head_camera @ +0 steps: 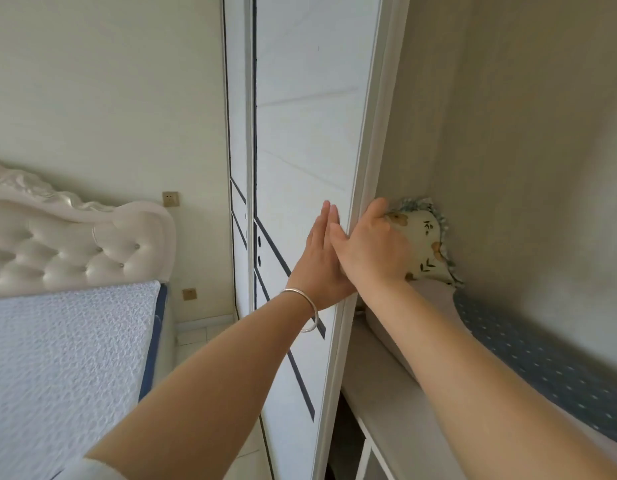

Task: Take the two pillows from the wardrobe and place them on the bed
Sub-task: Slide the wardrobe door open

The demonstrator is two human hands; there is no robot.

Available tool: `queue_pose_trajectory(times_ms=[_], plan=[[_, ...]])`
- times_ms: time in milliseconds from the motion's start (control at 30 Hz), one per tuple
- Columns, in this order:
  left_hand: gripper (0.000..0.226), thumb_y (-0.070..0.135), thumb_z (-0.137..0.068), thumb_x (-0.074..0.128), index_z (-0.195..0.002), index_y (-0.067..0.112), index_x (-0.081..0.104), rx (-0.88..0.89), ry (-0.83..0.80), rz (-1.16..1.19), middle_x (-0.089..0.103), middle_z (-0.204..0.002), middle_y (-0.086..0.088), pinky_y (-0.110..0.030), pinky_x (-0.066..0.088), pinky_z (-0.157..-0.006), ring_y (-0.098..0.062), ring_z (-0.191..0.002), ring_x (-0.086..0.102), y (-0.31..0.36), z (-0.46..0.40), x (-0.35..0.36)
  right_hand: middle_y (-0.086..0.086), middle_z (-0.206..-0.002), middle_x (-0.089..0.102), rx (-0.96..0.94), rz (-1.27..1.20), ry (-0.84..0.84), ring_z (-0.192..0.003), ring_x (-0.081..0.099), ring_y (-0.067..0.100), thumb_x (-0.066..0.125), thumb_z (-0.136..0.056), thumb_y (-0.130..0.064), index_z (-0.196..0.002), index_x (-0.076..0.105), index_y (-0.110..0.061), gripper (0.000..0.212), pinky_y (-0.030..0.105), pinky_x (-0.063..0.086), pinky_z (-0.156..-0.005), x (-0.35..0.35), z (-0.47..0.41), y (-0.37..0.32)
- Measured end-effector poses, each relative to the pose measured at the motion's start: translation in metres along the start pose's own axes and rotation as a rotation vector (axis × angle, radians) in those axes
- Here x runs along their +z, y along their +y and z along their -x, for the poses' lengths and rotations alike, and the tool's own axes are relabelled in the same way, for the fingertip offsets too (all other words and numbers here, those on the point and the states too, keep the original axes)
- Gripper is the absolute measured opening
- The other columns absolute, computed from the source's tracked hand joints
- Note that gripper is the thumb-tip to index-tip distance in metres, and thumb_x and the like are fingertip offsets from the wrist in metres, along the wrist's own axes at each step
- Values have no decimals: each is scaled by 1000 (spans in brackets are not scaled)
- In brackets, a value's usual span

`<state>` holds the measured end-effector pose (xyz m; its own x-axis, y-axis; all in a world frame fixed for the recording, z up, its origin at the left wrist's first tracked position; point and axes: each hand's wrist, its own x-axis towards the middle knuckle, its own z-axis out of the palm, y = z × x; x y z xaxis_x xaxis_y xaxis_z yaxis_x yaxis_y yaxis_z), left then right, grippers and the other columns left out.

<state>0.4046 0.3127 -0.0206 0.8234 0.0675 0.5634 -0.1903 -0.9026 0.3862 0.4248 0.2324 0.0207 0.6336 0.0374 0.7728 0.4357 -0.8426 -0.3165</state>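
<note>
A white sliding wardrobe door (300, 161) stands partly open at the middle. My left hand (320, 251), with a silver bangle on the wrist, lies flat against the door's front, fingers straight. My right hand (372, 244) curls around the door's right edge. Behind it, on the wardrobe shelf (386, 382), a cream floral pillow (426, 244) with a blue frill stands against the back wall. A second pillow with a blue dotted cover (542, 368) lies flat along the shelf, partly hidden by my right forearm. The bed (64, 358) with a white quilted mattress sits at the lower left.
A tufted white headboard (57, 251) backs the bed at the left. Two wall sockets (170, 199) sit between bed and wardrobe. A narrow strip of tiled floor (203, 334) runs beside the bed. The wardrobe's grey inner wall (525, 150) fills the right.
</note>
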Motion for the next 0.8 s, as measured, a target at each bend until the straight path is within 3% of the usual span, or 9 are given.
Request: queue_pose_trajectory(times_ms=[67, 167, 333, 533, 633, 800], plan=[[108, 65, -66, 27, -148, 4, -7, -13, -10, -30, -22, -155, -13, -35, 4, -119, -16, -142, -23, -8, -7, 0, 3, -63, 48, -11, -13, -11, -47, 41, 22, 37, -89, -59, -98, 40, -7, 53, 24, 13, -39, 9, -5, -3], [97, 56, -76, 36, -147, 5, -4, 24, -14, -88, -20, -155, -16, -38, 4, -119, -19, -142, -23, -19, -15, 0, 4, -66, 53, -15, -10, -41, -49, 47, 22, 38, -89, -60, -102, 39, -7, 54, 24, 19, -38, 20, -12, -6], [101, 52, -73, 41, -147, 4, -7, -4, -22, -60, -21, -155, -12, -35, 8, -119, -16, -142, -22, -37, -28, -1, 7, -74, 61, 10, -23, -82, -51, 48, 23, 40, -88, -59, -105, 40, -6, 56, 26, 24, -40, 36, -23, -16], [107, 59, -65, 31, -147, 2, -7, -34, -17, -50, -21, -156, -11, -33, 6, -119, -15, -142, -21, -53, -39, 0, 8, -80, 64, 32, -54, -120, -59, 59, 25, 46, -86, -57, -103, 40, -8, 52, 30, 43, -48, 50, -30, -24], [96, 53, -71, 27, -147, 0, -1, 6, -1, -103, -17, -155, -17, -37, 6, -119, -20, -143, -20, -57, -42, 1, 8, -82, 64, 43, -71, -122, -61, 60, 26, 47, -86, -56, -102, 40, -8, 51, 30, 42, -49, 56, -31, -26], [86, 34, -86, 50, -146, -1, -1, 17, 16, -88, -15, -155, -19, -37, 5, -119, -20, -142, -19, -62, -47, 1, 8, -83, 65, 40, -56, -113, -55, 47, 22, 48, -85, -57, -103, 40, -7, 54, 26, 30, -45, 64, -36, -27]])
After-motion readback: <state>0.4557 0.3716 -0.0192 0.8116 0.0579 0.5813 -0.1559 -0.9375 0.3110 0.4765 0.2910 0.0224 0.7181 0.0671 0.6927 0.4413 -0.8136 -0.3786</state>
